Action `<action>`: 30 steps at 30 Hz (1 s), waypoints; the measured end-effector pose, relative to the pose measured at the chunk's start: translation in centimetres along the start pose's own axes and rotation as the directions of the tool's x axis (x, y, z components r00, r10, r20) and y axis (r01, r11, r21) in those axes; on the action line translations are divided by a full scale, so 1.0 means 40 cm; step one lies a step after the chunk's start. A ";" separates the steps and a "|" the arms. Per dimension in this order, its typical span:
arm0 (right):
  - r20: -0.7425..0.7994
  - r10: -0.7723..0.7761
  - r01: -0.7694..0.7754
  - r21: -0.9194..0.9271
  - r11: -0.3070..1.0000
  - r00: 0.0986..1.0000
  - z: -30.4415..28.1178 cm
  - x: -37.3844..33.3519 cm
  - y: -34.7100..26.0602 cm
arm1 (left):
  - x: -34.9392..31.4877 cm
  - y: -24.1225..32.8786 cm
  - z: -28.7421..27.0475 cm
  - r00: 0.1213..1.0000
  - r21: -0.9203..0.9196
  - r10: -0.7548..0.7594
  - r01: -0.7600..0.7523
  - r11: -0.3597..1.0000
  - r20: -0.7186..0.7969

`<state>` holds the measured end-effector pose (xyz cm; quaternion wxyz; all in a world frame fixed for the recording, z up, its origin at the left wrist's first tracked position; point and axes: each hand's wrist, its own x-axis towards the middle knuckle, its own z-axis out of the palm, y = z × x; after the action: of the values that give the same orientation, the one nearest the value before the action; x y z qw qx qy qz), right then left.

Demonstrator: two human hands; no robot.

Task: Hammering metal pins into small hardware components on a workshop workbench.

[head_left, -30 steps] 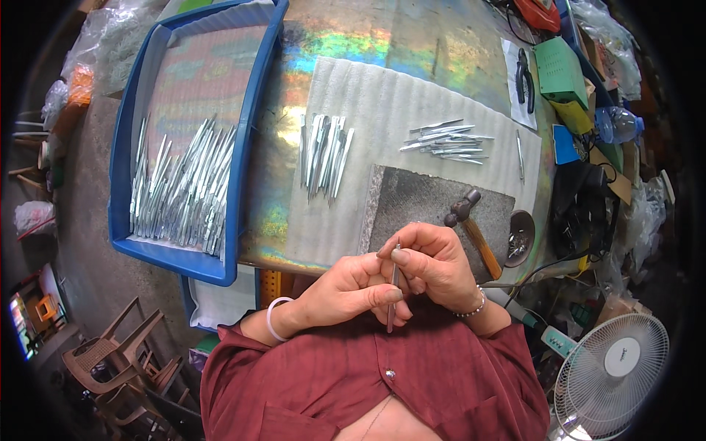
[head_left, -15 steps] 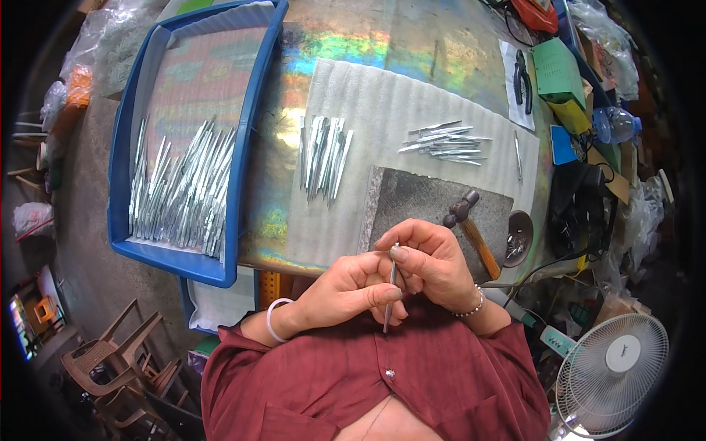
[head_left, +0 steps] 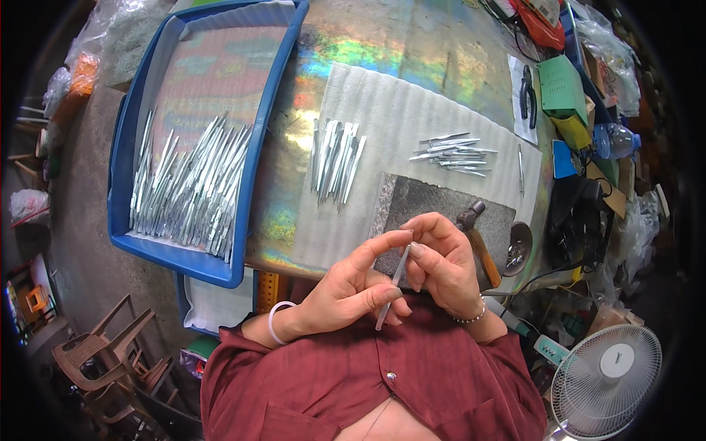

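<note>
Between my two hands, in front of the maroon shirt, is a slim silvery metal strip (head_left: 397, 275), tilted with its lower end toward me. My left hand (head_left: 353, 287) pinches its lower half between thumb and curled fingers, the index finger reaching to its upper end. Thumb and fingertips of my right hand (head_left: 443, 264) close at that upper end. Beyond the hands lies a dark stone slab (head_left: 423, 202) bearing a ball-peen hammer (head_left: 482, 246). Similar slim metal pieces form a left bundle (head_left: 337, 162) and a right pile (head_left: 452, 153) on white foam sheet (head_left: 382, 103).
A blue tray (head_left: 254, 154) at left holds many similar slim pieces. Right of the slab sits a small dark bowl (head_left: 519, 246) of tiny parts. Pliers (head_left: 527, 95), a green box (head_left: 562, 87) and a plastic bottle (head_left: 616, 140) stand farther right; a fan (head_left: 607, 378) is lower right.
The metal strip has tilted from nearly upright to a clear slant. My left index finger has stretched to its upper end. The whole view has shifted slightly.
</note>
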<state>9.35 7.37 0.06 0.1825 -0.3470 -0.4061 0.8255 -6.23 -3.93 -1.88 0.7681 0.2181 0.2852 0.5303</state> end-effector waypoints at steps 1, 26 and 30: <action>0.021 0.011 -0.011 0.009 1.000 1.000 -0.004 0.001 0.003 | 0.001 -0.004 -0.001 1.000 0.029 0.027 -0.027 0.999 0.000; 0.048 0.007 -0.010 0.051 0.999 0.999 -0.016 0.004 -0.010 | 0.023 -0.011 -0.002 0.998 -0.083 -0.048 0.052 0.995 0.043; 0.087 0.027 -0.033 0.065 0.997 0.996 -0.019 -0.005 -0.008 | 0.016 -0.012 0.003 0.998 -0.081 -0.026 0.031 0.996 0.056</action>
<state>10.04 7.84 0.08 0.1636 -0.3108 -0.3807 0.8554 -5.66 -3.49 -2.23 0.7914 0.1969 0.2450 0.5243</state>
